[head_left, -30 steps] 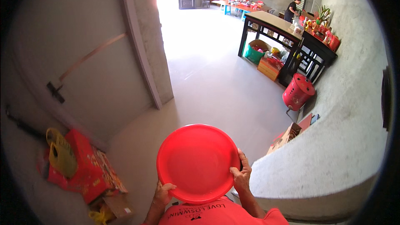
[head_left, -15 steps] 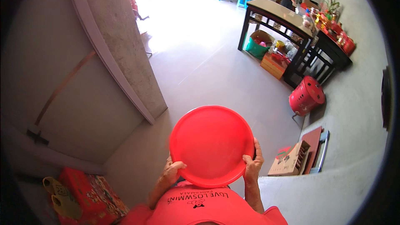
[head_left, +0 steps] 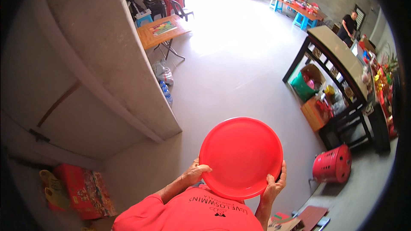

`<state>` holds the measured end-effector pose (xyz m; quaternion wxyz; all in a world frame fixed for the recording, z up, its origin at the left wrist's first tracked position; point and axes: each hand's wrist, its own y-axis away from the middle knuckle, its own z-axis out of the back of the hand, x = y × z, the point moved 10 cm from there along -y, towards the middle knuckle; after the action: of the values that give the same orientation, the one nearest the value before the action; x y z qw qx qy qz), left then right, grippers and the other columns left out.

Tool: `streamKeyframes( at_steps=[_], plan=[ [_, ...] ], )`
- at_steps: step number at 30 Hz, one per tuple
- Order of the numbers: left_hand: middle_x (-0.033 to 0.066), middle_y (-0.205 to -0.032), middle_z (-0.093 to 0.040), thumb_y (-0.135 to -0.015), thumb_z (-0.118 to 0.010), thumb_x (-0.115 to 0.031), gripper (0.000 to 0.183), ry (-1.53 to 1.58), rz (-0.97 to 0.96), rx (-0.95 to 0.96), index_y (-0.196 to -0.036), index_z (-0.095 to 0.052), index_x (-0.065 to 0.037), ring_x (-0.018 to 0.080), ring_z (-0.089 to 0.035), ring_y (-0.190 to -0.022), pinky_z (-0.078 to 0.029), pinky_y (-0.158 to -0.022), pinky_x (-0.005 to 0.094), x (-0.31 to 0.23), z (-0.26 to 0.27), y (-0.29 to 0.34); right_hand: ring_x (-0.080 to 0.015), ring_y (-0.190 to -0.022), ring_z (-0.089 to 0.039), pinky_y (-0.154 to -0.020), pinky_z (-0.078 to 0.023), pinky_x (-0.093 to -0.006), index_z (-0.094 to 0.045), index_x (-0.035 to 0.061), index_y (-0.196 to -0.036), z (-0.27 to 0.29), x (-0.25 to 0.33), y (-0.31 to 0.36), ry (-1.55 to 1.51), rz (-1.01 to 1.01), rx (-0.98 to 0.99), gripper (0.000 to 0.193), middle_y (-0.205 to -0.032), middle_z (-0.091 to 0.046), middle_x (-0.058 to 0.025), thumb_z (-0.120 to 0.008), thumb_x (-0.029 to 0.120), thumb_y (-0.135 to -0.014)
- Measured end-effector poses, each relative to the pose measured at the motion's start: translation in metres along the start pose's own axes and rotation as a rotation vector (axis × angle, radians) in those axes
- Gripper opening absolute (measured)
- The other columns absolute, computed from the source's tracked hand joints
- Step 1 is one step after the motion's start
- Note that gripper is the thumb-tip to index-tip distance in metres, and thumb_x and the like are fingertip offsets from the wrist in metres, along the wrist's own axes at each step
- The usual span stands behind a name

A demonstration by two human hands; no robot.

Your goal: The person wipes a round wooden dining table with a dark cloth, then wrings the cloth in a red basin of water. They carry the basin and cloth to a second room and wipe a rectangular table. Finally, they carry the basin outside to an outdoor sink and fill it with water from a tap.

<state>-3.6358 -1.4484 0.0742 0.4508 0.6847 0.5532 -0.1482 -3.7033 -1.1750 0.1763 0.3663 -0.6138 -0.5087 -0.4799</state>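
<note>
A round red plastic tray [head_left: 242, 158] with a raised rim is held out level in front of my chest, and nothing lies on it. My left hand [head_left: 196, 172] grips its left edge, thumb on the upper side of the rim. On the right edge, my right hand [head_left: 274, 185] has its thumb over the rim and its fingers along the outside. The fingers under the tray are partly hidden.
A wall end [head_left: 102, 51] juts out on the left, with a folding table [head_left: 158, 32] beyond it. At right stand a long dark-legged table [head_left: 342, 55] and a red metal drum [head_left: 332, 164]. A person in black [head_left: 347, 28] stands at the far right.
My view has swung left and moved forward, bringing the folding table and stacked chairs into sight past the wall. Both hands keep their hold on the tray.
</note>
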Motion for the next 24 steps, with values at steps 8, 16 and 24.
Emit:
streamKeyframes(
  at_steps=[8, 16, 24],
  plan=[
    [0.005, -0.094, -0.061, -0.066, -0.057, 0.007, 0.047, 0.093, -0.1, -0.022, -0.111, -0.05, -0.004, 0.0155, -0.057, -0.086, -0.048, -0.075, 0.0322, -0.082, -0.048, -0.172, -0.0244, -0.118, -0.048, -0.099, -0.04, -0.0348, -0.041, -0.0014, -0.133, -0.062, -0.017, -0.207, 0.043, 0.048, 0.096, 0.062, -0.13, -0.048, -0.0148, -0.04, -0.011, -0.072],
    [0.0054, -0.103, -0.055, -0.069, -0.056, -0.006, 0.059, -0.087, -0.047, -0.077, -0.126, -0.042, -0.004, 0.0148, -0.052, -0.09, -0.045, -0.079, 0.03, -0.185, -0.074, -0.337, -0.0237, -0.11, -0.053, -0.091, -0.047, -0.032, -0.042, -0.0011, -0.132, -0.154, -0.031, -0.387, 0.022, 0.044, 0.104, 0.06, -0.127, -0.05, -0.0153, -0.041, -0.012, -0.073],
    [0.0096, -0.108, -0.055, -0.074, -0.056, 0.002, 0.061, -0.005, -0.146, -0.224, -0.129, -0.032, -0.005, 0.0183, -0.057, -0.092, -0.049, -0.08, 0.0329, -0.267, -0.062, -0.481, -0.0237, -0.113, -0.052, -0.094, -0.044, -0.0332, -0.044, -0.0023, -0.131, -0.267, -0.056, -0.563, -0.027, 0.053, 0.29, 0.064, -0.128, -0.048, -0.0138, -0.04, -0.011, -0.068]
  ],
)
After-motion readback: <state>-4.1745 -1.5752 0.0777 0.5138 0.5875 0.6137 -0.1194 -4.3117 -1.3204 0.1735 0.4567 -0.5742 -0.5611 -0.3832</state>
